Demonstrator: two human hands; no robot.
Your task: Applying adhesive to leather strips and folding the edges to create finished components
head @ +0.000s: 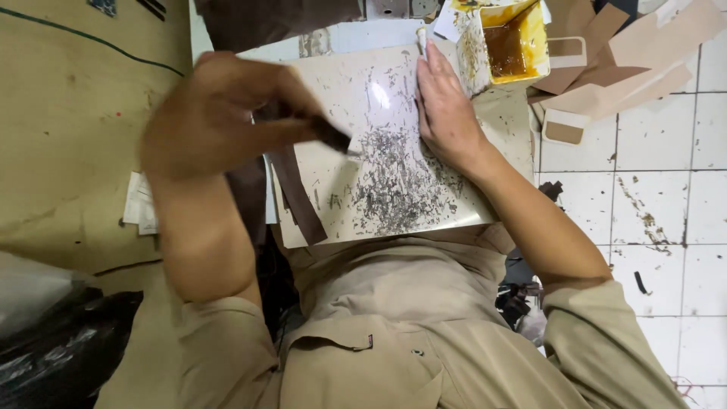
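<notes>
We see our left hand (227,113) closed around a dark tool (326,132) — its tip touches the pale board (394,220) in the middle of the frame. Our right hand (447,113) lies flat on the board, just below a yellow glue tub (503,45) at the top.

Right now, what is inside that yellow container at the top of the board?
The yellow container holds a brown-amber sticky liquid, smeared up its inner walls. Its bottom is covered by the liquid, so depth cannot be judged. The right hand rests flat on the board beside it.
</notes>
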